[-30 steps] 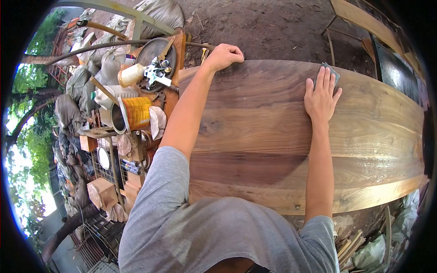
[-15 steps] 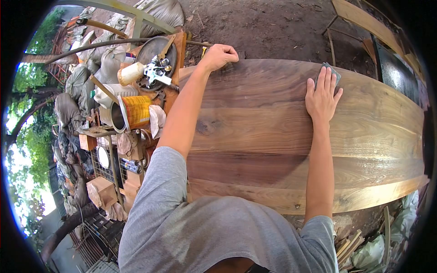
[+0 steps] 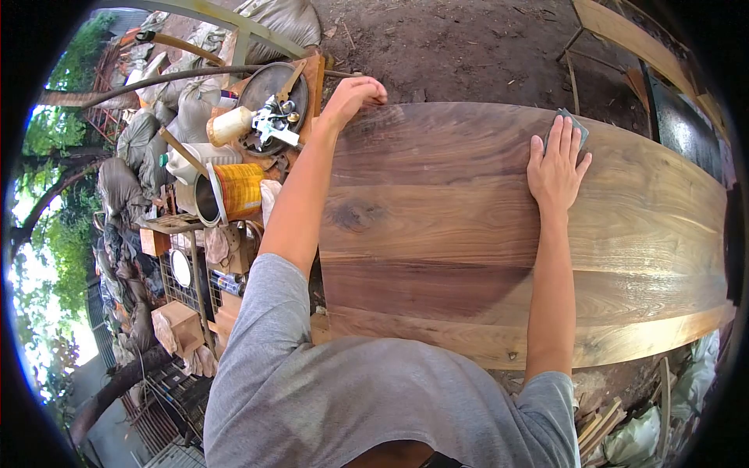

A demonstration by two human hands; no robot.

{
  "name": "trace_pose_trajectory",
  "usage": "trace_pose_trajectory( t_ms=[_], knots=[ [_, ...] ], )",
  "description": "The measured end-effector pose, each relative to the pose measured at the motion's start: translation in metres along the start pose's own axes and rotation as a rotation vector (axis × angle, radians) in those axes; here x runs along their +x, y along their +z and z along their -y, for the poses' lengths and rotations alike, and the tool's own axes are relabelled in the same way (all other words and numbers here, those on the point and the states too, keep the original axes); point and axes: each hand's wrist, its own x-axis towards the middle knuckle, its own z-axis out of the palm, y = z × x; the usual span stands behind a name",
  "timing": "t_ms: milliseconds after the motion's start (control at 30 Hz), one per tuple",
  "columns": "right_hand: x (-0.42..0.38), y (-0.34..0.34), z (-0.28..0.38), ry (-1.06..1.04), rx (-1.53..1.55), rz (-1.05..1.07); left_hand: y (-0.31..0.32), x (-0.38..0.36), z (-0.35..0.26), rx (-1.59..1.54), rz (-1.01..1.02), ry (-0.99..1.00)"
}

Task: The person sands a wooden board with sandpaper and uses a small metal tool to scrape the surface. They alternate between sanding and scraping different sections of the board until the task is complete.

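A broad brown wooden tabletop (image 3: 437, 218) with visible grain lies in front of me. My right hand (image 3: 557, 168) rests on its far part, fingers stretched over a thin green-grey abrasive pad (image 3: 576, 129) and pressing it to the wood. Part of the pad is hidden under the fingers. At the far left corner of the tabletop is my left hand (image 3: 353, 100), its fingers curled and close together. What they hold, if anything, does not show. Faint pale streaks mark the wood just below those fingers.
Left of the tabletop, a spray gun (image 3: 273, 125) lies on a round dark lid (image 3: 269, 90). Nearby stand an orange-yellow can (image 3: 238, 191), a white jug (image 3: 187, 164) and a wood block (image 3: 178, 327). Filled sacks (image 3: 125, 191) lie beyond. A wooden bench (image 3: 632, 35) stands far right.
My left hand has shifted left along the far edge, towards the corner. My right hand and the pad keep nearly the same place on the wood; the view has shifted slightly.
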Motion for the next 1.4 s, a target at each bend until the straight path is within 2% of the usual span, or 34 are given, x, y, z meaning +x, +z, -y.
trace_pose_trajectory(
  t_ms=[33, 100, 233, 333, 367, 433, 567, 633, 833, 967, 1033, 1167, 1400],
  knots=[
    [0.0, 0.0, 0.0, 0.001, -0.007, 0.009, -0.003, 0.008, 0.01, 0.001, 0.0, -0.001],
    [-0.001, 0.001, 0.0, -0.003, 0.002, -0.002, -0.006, 0.022, 0.023, 0.198, 0.037, 0.139],
    [0.0, 0.001, 0.0, -0.005, 0.003, -0.005, 0.012, 0.02, 0.015, 0.375, -0.033, 0.119],
    [-0.001, 0.001, 0.0, -0.009, -0.003, -0.013, 0.036, 0.01, 0.002, 0.292, -0.031, 0.194],
    [-0.001, 0.002, -0.001, -0.008, -0.002, -0.012, 0.037, 0.009, -0.004, 0.293, -0.03, 0.194],
    [-0.001, 0.003, -0.001, -0.013, -0.002, -0.024, 0.038, 0.009, -0.01, 0.326, 0.131, 0.103],
    [-0.001, 0.003, -0.001, -0.013, -0.008, -0.024, 0.039, 0.008, -0.012, 0.455, 0.096, 0.049],
    [-0.001, 0.003, -0.001, -0.014, 0.004, -0.029, 0.041, 0.009, -0.005, 0.477, 0.044, 0.124],
    [-0.001, 0.003, 0.0, -0.008, -0.009, -0.016, 0.041, 0.001, -0.007, 0.51, 0.007, 0.113],
    [-0.001, 0.001, 0.0, -0.007, 0.0, -0.013, 0.026, -0.002, -0.007, 0.509, 0.033, 0.053],
    [0.0, 0.0, 0.001, 0.003, 0.006, -0.003, 0.004, 0.014, 0.021, 0.464, -0.047, 0.219],
    [-0.001, 0.0, 0.001, 0.004, 0.0, -0.006, -0.012, 0.014, 0.022, 0.217, 0.03, 0.12],
    [-0.001, 0.001, 0.0, -0.002, -0.008, -0.011, -0.009, 0.009, 0.012, 0.213, 0.043, 0.004]
  ],
)
